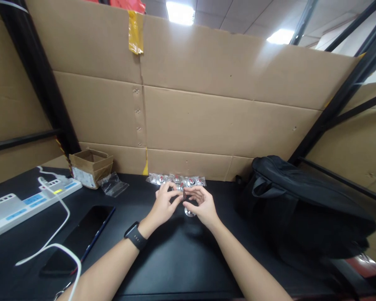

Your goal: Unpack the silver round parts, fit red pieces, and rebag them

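Above the black table, my left hand (pixel 164 205) and my right hand (pixel 204 207) meet with their fingertips pinched on a small thin round piece (pixel 184 195), seen nearly edge-on. Its exact kind is too small to make out. Just below the fingers lies a shiny round metal piece (pixel 189 212), partly covered by my right hand. Beyond my hands, several shiny round pieces with red marks sit in clear plastic bags (pixel 192 181) in a row along the cardboard wall. My left wrist wears a black smartwatch (pixel 135 235).
To the left are a white power strip (pixel 25 211) with white cables, a dark phone (pixel 78 240), a small open cardboard box (pixel 92 167) and a crumpled clear bag (pixel 113 185). A large black bag (pixel 303 209) stands at right. Cardboard panels (pixel 200 121) close off the back.
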Available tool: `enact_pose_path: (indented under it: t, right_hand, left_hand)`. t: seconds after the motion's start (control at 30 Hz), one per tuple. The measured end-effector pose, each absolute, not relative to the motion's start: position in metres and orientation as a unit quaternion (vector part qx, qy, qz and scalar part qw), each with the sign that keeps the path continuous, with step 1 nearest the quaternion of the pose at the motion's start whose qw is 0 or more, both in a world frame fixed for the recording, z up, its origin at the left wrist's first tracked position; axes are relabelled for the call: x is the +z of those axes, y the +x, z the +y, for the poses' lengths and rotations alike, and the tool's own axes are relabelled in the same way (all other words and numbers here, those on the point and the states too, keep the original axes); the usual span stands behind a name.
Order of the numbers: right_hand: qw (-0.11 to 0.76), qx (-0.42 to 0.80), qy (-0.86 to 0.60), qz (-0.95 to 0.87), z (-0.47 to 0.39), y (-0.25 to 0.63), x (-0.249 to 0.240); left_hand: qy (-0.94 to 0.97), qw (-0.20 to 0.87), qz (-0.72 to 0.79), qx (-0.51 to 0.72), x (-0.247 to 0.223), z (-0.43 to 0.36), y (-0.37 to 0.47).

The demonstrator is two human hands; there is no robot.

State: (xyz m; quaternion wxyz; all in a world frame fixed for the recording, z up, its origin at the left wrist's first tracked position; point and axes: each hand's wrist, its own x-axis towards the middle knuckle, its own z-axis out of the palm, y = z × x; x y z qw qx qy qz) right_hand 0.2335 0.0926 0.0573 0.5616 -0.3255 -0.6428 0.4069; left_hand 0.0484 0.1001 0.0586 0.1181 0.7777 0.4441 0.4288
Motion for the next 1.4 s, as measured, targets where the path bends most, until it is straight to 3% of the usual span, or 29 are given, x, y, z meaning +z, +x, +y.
enact_pose_path:
  t: [0.37, 0.6, 0.9, 1.1, 1.4]
  right_hand:
    - [0.560, 0.413, -0.333, -0.636, 0.096, 0.231, 0.048]
    - [0.540, 0.431, -0.346, -0.635, 0.098, 0.232, 0.048]
    - [0.509, 0.234, -0.337, -0.757, 0.099, 0.248, 0.063]
    - [0.453, 0.137, -0.366, -0.801, 0.100, 0.256, 0.066]
    - [0.340, 0.023, -0.470, -0.814, 0.109, 0.295, 0.073]
  left_hand:
    - [0.797, -0.027, 0.453, 0.399, 0.059, 0.094, 0.049]
    - [0.788, 0.002, 0.462, 0.406, 0.060, 0.095, 0.049]
    - [0.806, 0.168, 0.414, 0.389, 0.057, 0.100, 0.050]
    - [0.796, 0.133, 0.470, 0.357, 0.040, 0.101, 0.060]
    - [0.871, 0.093, 0.397, 0.272, 0.034, 0.096, 0.082]
